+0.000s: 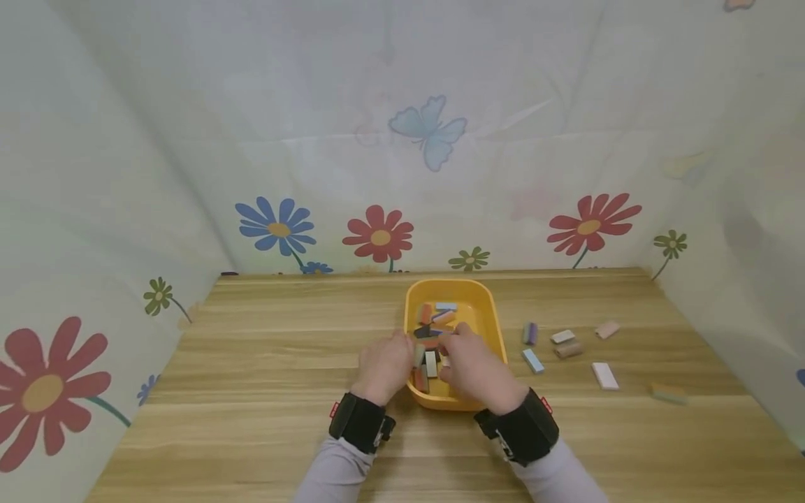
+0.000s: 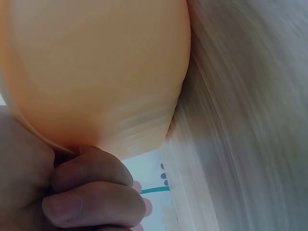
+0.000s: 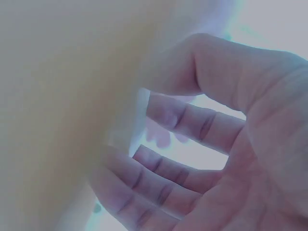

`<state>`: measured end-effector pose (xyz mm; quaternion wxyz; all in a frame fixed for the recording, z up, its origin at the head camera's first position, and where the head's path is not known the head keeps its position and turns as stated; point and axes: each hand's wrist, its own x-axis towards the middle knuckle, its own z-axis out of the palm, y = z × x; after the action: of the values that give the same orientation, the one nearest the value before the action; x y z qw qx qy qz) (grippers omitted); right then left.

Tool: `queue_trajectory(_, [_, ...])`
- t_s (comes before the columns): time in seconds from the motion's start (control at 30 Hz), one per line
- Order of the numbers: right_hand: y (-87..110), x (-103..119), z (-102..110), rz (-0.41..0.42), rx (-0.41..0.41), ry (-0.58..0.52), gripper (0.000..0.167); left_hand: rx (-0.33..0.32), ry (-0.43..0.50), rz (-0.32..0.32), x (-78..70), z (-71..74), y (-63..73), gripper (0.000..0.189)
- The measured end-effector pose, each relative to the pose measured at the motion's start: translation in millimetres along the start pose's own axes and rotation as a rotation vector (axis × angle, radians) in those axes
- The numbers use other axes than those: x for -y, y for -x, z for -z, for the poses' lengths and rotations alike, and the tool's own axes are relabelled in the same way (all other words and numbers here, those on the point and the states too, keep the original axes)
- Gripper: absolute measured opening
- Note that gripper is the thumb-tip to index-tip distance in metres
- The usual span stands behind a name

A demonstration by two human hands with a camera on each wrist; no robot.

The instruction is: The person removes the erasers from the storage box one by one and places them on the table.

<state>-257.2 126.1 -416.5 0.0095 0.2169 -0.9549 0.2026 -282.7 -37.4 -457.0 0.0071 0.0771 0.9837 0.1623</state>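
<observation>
A yellow plastic bin (image 1: pixel 487 318) sits on the wooden table, with several small coloured blocks inside, mostly at its left. At its left side, my left hand (image 1: pixel 386 363) grips the rim. The left wrist view shows curled fingers (image 2: pixel 96 192) against the bin's outer wall (image 2: pixel 106 72). My right hand (image 1: pixel 478 367) reaches over the right side into the bin, beside a white block (image 1: pixel 430 364). In the right wrist view its fingers (image 3: pixel 163 192) are loosely bent and spread; the blurred bin hides some fingertips. No block is plainly seen in its hold.
Right of the bin lie loose blocks: a green and purple pair (image 1: pixel 530 333), a light blue one (image 1: pixel 533 360), a brown one (image 1: pixel 569 349), a white one (image 1: pixel 605 376) and a yellow-green one (image 1: pixel 669 392). A flower-printed curtain (image 1: pixel 314 154) stands behind the table.
</observation>
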Motion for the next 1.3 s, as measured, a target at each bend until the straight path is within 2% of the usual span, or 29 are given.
queue_trajectory(0.07, [1.9, -1, 11, -0.034, -0.023, -0.012, 0.018, 0.005, 0.009, 0.014, 0.2, 0.4, -0.1, 0.034])
queue_trajectory(0.17, [6.5, -6, 29, -0.092, -0.061, -0.046, 0.019, 0.002, 0.035, 0.037, 0.0, 1.4, 0.3, 0.036])
queue_trajectory(0.27, [12.3, -14, 45, -0.153, -0.092, -0.055, 0.021, 0.0, 0.03, 0.033, -0.6, 1.6, 0.4, 0.036])
queue_trajectory(0.47, [26.3, -40, 70, -0.286, -0.083, -0.058, 0.028, -0.031, 0.025, 0.033, -3.5, -0.1, 0.2, 0.037])
queue_trajectory(0.57, [38.5, -57, 76, -0.3, -0.121, -0.061, 0.025, -0.038, 0.015, 0.024, -4.9, -0.8, 0.3, 0.036])
queue_trajectory(0.7, [56.3, -79, 77, -0.279, -0.207, -0.048, 0.019, -0.032, 0.009, 0.018, -5.0, -1.2, 0.2, 0.035])
queue_trajectory(0.77, [63.3, -90, 76, -0.274, -0.215, -0.037, 0.018, -0.022, 0.006, 0.006, -3.7, -1.3, 0.3, 0.033])
queue_trajectory(0.9, [72.1, -109, 73, -0.293, -0.157, -0.027, 0.018, -0.004, -0.001, -0.019, -2.6, -1.5, 0.7, 0.03])
queue_trajectory(1.07, [76.1, -127, 64, -0.308, -0.026, -0.061, 0.016, -0.009, 0.028, 0.013, -2.2, -0.9, 1.6, 0.033])
queue_trajectory(1.17, [76.1, -132, 56, -0.298, 0.02, -0.08, 0.014, -0.008, 0.054, 0.034, -2.3, -0.1, 2.2, 0.035])
queue_trajectory(1.3, [75.3, -133, 49, -0.323, 0.049, -0.101, 0.015, -0.008, 0.023, 0.006, -3.5, 0.7, 3.0, 0.032])
